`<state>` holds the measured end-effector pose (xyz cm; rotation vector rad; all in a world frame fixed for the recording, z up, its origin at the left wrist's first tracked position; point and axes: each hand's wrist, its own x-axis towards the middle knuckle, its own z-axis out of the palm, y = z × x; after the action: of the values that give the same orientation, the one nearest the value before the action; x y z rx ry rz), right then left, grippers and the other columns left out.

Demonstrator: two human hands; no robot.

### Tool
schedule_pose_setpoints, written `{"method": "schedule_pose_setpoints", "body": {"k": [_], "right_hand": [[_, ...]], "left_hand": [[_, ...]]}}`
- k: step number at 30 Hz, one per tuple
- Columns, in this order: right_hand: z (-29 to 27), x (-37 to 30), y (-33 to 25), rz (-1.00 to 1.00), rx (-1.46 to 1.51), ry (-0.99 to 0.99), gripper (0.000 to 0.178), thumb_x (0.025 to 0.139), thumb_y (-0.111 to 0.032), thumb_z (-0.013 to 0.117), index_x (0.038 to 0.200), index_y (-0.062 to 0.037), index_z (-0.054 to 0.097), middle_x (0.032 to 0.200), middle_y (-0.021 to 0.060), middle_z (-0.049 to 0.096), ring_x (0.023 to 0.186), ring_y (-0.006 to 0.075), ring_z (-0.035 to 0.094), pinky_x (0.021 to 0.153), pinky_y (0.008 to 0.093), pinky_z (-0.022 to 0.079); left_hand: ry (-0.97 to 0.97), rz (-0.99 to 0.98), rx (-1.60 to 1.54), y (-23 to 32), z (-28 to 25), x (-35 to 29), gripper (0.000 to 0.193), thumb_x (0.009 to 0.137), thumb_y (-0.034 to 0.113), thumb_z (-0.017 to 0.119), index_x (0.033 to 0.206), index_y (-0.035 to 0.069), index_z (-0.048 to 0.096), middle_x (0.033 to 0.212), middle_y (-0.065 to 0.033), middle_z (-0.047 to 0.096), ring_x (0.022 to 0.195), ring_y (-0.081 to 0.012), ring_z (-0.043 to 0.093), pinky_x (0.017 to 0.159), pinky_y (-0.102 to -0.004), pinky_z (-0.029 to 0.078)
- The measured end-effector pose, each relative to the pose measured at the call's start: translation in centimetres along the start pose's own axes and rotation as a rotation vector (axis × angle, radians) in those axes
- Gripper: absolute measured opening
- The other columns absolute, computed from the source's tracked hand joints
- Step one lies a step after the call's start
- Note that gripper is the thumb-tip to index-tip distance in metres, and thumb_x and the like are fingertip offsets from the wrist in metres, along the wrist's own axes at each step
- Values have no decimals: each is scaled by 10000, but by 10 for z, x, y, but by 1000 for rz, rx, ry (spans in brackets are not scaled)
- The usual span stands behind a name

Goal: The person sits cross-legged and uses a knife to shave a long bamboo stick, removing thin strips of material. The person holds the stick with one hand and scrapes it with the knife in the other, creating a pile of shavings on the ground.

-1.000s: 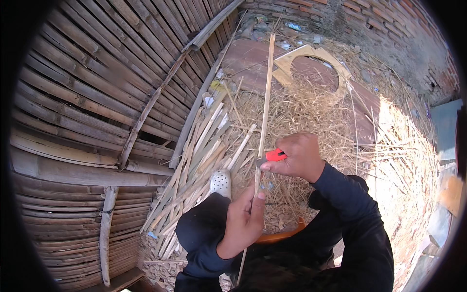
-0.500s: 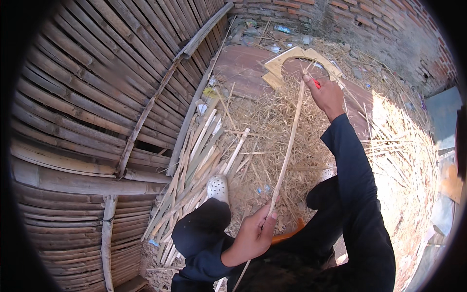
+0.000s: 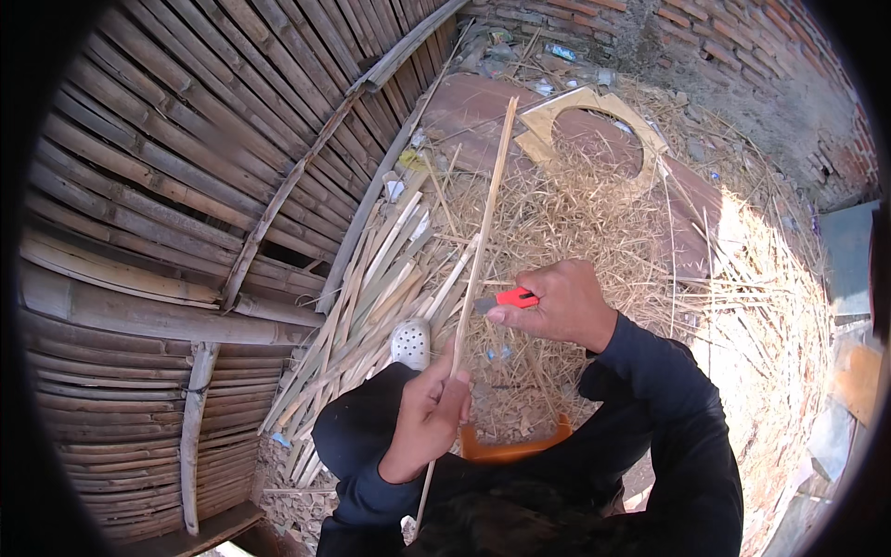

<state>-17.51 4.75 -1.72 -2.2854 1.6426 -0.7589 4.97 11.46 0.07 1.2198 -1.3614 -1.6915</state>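
My left hand (image 3: 429, 418) is closed round the lower part of a long, thin bamboo strip (image 3: 488, 209). The strip slants upward, its far end raised over the brown board and its tail passing below my wrist. In my right hand (image 3: 564, 304) is a red utility knife (image 3: 517, 297), gripped in the fist. Its grey blade points left and lies beside the strip, a little above my left hand; whether it touches the strip I cannot tell. Beneath both hands the floor is strewn with pale bamboo shavings (image 3: 557, 223).
Split bamboo strips (image 3: 371, 306) lie piled at my left, along a bamboo slat wall (image 3: 158, 167). A board with a round cutout (image 3: 538, 116) rests on a brown board (image 3: 464, 111) near the brick wall (image 3: 742, 56). An orange seat edge (image 3: 515, 451) shows between my legs.
My right hand has come back toward me with the knife, from the strip's far end to just above my left hand. The strip's far end has swung left.
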Motion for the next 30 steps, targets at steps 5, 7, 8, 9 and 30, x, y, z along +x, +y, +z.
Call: {"method": "schedule_pose_setpoints", "body": {"k": [5,7,8,9,30], "right_hand": [[6,-4,-15,-125,0,8,609,743,-700,584,564,-121,632,471,74,553,416,244,570,415,349,427],[3,-5,-17,-130,-55,-17,598,741,-696,591,570,-125,633,469,60,552,410,229,568,408,339,422],[1,-6,-18,-133,-84,-30,593,740,-695,594,573,-127,634,468,53,551,407,222,567,405,333,419],[2,-6,-19,-132,-68,-18,592,734,-697,598,573,-128,632,467,49,549,405,219,565,402,332,416],[13,1,-12,-150,-99,59,609,739,-687,596,574,-102,639,457,78,539,412,261,568,407,359,428]], "left_hand": [[-4,24,29,2,6,1,471,978,84,459,1428,15,339,668,40,455,559,-32,412,515,-194,359],[16,23,32,5,8,1,462,976,82,464,1416,-4,355,685,41,454,567,-31,408,520,-190,354],[23,20,30,7,9,0,463,974,83,466,1414,-9,354,685,46,449,570,-27,404,523,-188,353],[30,16,29,8,9,1,465,973,84,468,1413,-14,354,686,51,444,573,-23,399,525,-186,352],[9,55,269,-7,2,1,461,964,20,437,1397,-86,319,1065,-45,575,814,-15,457,710,-151,388]]}}
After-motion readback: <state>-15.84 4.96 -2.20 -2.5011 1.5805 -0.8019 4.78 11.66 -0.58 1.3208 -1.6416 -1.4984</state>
